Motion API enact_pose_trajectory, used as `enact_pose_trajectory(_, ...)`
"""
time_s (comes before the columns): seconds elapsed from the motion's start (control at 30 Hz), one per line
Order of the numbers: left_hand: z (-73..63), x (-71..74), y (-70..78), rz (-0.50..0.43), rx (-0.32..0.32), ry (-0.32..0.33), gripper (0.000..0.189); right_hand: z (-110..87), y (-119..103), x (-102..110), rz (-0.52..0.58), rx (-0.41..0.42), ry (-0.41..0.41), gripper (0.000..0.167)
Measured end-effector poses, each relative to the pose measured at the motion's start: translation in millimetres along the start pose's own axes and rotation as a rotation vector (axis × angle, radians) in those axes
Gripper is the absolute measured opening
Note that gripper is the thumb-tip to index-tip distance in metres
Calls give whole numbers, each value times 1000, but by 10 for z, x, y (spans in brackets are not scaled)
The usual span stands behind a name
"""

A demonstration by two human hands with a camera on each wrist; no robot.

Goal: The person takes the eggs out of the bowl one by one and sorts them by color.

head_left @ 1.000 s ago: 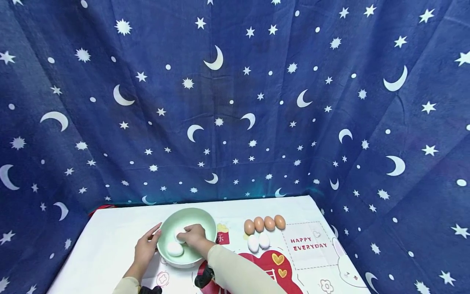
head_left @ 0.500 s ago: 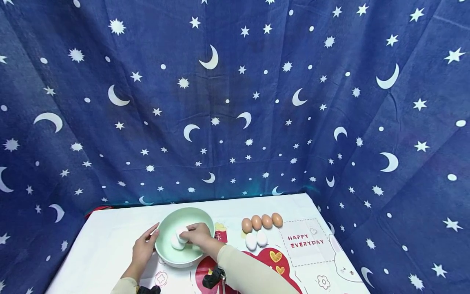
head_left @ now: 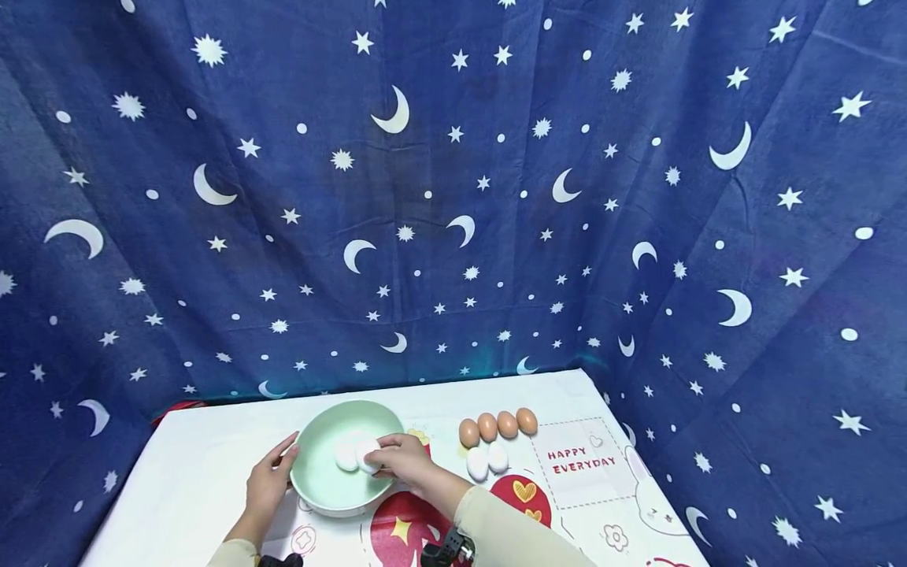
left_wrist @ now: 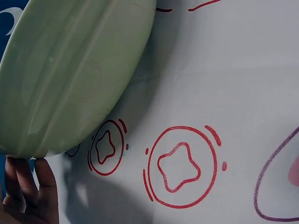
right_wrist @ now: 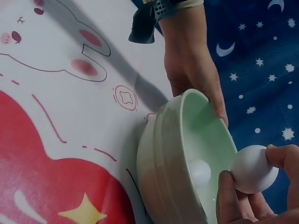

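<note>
A pale green bowl (head_left: 329, 492) stands on the left part of the table, and my left hand (head_left: 268, 484) grips it by the left side. In the left wrist view, fingertips (left_wrist: 46, 170) of that hand meet the bowl's wall. My right hand (head_left: 411, 463) pinches a white egg (right_wrist: 254, 169) between thumb and fingers, at the right side of the bowl's opening. A second white egg (right_wrist: 200, 173) lies inside the bowl. From the head view, this loose egg (head_left: 346, 453) appears just left of the held one.
To the right of the bowl, several brown eggs (head_left: 487, 427) lie in a row. Two white eggs (head_left: 487, 461) sit side by side in front of them. The tablecloth (head_left: 567, 394) is white with printed drawings, and a blue curtain (head_left: 425, 315) hangs behind the table.
The right hand has drawn the held egg rightward towards the bowl's right side. The loose egg has shifted from the bowl's near part towards its middle. The left hand keeps its grip.
</note>
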State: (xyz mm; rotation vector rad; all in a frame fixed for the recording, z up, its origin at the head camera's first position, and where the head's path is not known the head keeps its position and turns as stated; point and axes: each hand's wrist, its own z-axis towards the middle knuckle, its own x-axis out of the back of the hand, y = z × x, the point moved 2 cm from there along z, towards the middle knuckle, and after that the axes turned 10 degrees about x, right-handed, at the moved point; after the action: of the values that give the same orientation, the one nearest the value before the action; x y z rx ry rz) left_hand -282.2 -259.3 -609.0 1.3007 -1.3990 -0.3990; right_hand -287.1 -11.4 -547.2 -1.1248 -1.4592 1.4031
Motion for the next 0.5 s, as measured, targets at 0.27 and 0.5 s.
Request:
enact_pose_trajectory(0.27, 6, -1, -2, -11, -18, 4, 56, -205, -31, 320, 22, 4, -17, 51)
enact_pose_trajectory(0.5, 9, 9, 4, -28, -11, 1, 57, -313, -22, 585, 43, -5, -2, 51)
